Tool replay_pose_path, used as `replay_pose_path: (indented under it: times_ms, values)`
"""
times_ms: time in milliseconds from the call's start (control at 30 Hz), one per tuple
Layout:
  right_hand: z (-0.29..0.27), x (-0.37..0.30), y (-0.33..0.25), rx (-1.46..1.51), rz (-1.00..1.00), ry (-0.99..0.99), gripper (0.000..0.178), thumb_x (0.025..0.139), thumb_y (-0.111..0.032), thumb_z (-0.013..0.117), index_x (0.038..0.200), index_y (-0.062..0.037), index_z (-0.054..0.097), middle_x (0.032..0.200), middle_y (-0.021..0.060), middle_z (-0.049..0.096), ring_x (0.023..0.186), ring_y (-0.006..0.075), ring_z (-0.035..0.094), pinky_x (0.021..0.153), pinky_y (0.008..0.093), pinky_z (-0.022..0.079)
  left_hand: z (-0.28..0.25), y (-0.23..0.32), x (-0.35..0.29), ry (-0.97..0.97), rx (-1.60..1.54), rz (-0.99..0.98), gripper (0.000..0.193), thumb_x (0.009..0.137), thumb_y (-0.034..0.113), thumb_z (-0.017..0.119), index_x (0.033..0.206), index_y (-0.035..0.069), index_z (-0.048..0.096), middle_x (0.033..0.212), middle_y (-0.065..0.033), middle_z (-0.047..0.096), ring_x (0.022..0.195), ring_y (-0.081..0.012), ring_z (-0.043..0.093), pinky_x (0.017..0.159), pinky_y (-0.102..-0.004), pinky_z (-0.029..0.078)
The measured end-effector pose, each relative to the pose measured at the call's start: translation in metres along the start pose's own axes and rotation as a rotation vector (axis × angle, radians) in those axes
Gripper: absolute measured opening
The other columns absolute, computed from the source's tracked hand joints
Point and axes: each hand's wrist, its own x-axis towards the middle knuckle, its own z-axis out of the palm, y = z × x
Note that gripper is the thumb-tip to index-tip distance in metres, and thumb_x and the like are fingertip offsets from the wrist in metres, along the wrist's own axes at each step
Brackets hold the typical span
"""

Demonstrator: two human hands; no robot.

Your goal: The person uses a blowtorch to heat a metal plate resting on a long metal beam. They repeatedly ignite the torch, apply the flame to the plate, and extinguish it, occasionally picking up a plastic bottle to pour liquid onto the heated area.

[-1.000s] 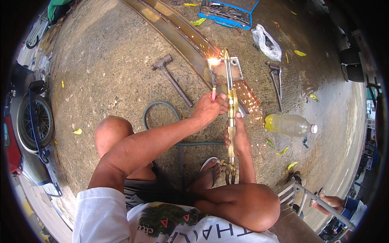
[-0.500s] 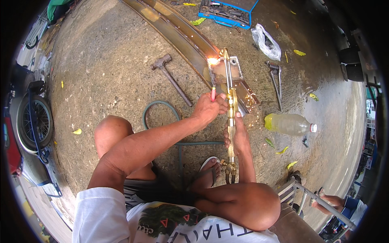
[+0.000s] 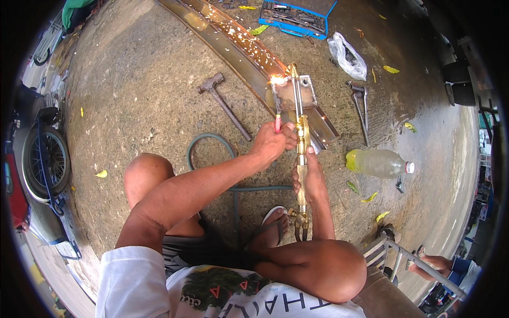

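My right hand (image 3: 313, 175) is wrapped round the brass body of a cutting torch (image 3: 301, 183), its thumb along the side. The torch's long tubes reach forward over a square steel plate (image 3: 286, 96), which lies on a long rusty steel channel (image 3: 249, 58). A bright flame and glow (image 3: 278, 79) show at the plate's far left corner. Closed beside the torch, my left hand (image 3: 273, 142) grips a slim red-handled tool (image 3: 278, 123) pointing up toward the plate's near edge. Its fingertips are close to the brass body; whether they touch it I cannot tell.
A hammer (image 3: 225, 105) lies left of the channel, and a hose (image 3: 209, 135) loops nearer me. To the right are a bottle of yellowish liquid (image 3: 377, 163), a ratchet-like wrench (image 3: 362, 108) and a plastic bag (image 3: 347, 57). A blue tool case (image 3: 294, 29) stands open at the far side.
Sparks that fell near the channel's close end now spray far along it, away from me. The flame sits slightly further left on the plate's edge. Both hands keep nearly the same place and grip.
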Motion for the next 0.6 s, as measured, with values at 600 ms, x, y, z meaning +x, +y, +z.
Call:
replay_pose_path:
  times_ms: [600]
  values:
    - [-0.0033, -0.0048, -0.0006, -0.003, 0.005, 0.002, 0.07, 0.096, -0.072, 0.035, 0.088, -0.0051, 0.054, 0.055, 0.0023, 0.047, 0.04, 0.013, 0.045, 0.037, 0.0282, 0.037, 0.0019, 0.0008, -0.0034, -0.023, 0.017, -0.006, 0.041, 0.104, 0.029, 0.054, 0.106, -0.012, 0.06, 0.1, -0.0234, 0.069, 0.091, -0.0282, 0.071, 0.084, -0.0381, 0.06]
